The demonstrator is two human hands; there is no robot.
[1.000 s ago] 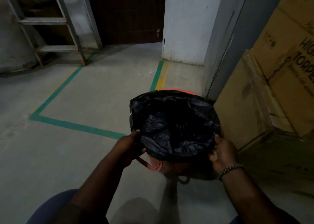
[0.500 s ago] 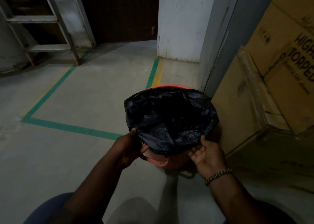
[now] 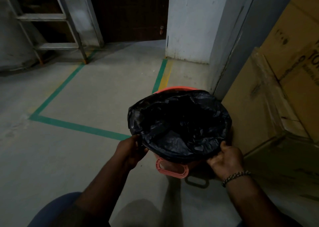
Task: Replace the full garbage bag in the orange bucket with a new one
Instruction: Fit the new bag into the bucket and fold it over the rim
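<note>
We see the orange bucket (image 3: 172,169) standing on the concrete floor (image 3: 96,95), just beside the cardboard boxes (image 3: 269,95) stacked at the right and near the foot of a grey door frame (image 3: 231,54). A black garbage bag (image 3: 179,125) lines the bucket, its mouth spread wide over the rim so that only a sliver of orange shows at the far edge and the near handle pokes out below the plastic. The inside of the bag is too dark for us to tell what it holds.

Both hands are at the near rim. The left hand (image 3: 131,149) is closed on the bag's edge at the near left, fingers curled around the black plastic. The right hand (image 3: 224,159) (a beaded bracelet (image 3: 235,175) sits on its wrist) grips the bag's edge at the near right, thumb on top and fingers tucked under the folded plastic.

Green tape lines (image 3: 77,126) mark out a rectangle on the floor to the left of the bucket, with one strip running away toward a white wall (image 3: 189,23). A metal ladder (image 3: 51,30) stands at the far left, and a dark door (image 3: 131,11) fills the far middle. The bucket's handle casts a shadow on the floor right below it.
</note>
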